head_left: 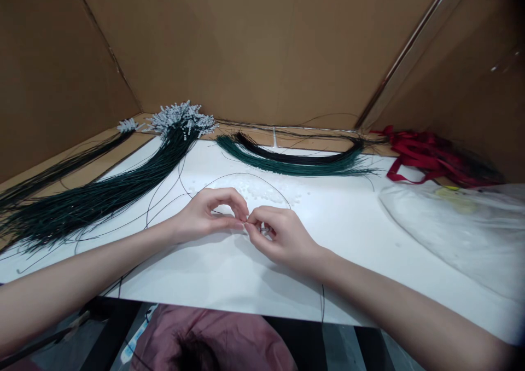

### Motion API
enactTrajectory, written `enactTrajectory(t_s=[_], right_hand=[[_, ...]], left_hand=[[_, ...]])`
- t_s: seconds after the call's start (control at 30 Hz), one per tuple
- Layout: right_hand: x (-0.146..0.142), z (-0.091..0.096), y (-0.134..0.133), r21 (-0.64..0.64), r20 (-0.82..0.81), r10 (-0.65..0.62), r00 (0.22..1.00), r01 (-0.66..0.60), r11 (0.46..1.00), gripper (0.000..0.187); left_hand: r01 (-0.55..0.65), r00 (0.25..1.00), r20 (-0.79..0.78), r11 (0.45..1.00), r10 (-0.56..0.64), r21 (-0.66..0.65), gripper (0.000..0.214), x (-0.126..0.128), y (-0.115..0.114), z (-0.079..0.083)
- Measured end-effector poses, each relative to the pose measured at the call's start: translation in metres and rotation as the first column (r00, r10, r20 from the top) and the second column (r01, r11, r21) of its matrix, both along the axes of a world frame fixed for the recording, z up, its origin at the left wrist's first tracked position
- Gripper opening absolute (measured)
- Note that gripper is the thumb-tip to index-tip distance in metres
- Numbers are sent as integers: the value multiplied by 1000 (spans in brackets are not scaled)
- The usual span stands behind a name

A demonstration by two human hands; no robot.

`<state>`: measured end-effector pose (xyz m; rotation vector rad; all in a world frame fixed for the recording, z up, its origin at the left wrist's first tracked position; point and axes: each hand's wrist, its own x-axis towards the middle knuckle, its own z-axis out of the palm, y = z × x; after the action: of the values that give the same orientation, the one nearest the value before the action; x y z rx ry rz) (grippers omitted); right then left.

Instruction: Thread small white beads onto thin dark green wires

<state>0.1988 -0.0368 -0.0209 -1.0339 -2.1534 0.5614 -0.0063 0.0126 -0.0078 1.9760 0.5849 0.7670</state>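
Observation:
My left hand (207, 212) and my right hand (283, 234) meet over the white board (213, 283), thumbs and forefingers closed in a pinch. Between the fingertips is a thin dark wire with small pale beads, mostly covered by the fingers. A bit of beaded wire shows inside the curl of my right hand. One slender wire (241, 173) arcs behind both hands. Just beyond them lies a scattered heap of small white beads (262, 189).
Dark green wires (143, 182) with white beaded tips (180, 120) lie at left, beside a smaller bundle (128, 125). Green and black wires (299, 164) curve at the back. Red ribbon (418, 152) and a clear plastic bag (459, 234) are at right. Cardboard walls (262, 48) surround the board.

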Motion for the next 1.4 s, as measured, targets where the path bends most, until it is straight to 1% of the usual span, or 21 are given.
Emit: enactTrajectory(t_s=[0.27, 0.5, 0.77, 1.17, 1.27, 1.4], right_hand=[[0, 1, -1, -3, -10, 6, 1000, -6, 1000, 11], [-1, 0, 0, -8, -2, 5, 1000, -5, 1000, 11], [-1, 2, -1, -11, -1, 8, 1000, -8, 1000, 12], [0, 4, -1, -55, 4, 50, 999, -49, 997, 11], [1, 4, -1, -69, 18, 57, 998, -56, 996, 11], [0, 5, -1, -104, 88, 71, 994, -62, 993, 11]], left_hand=[[5, 1000, -6, 1000, -5, -1, 11, 0, 1, -1], [-3, 1000, -7, 1000, 3, -6, 12, 0, -1, 1], [-9, 999, -35, 1000, 8, -9, 13, 0, -2, 2], [-2, 999, -53, 997, -2, -78, 16, 1, -4, 2], [7, 998, -55, 996, -12, -94, 17, 1, -4, 1], [35, 995, -84, 993, -45, -116, 16, 0, -3, -1]])
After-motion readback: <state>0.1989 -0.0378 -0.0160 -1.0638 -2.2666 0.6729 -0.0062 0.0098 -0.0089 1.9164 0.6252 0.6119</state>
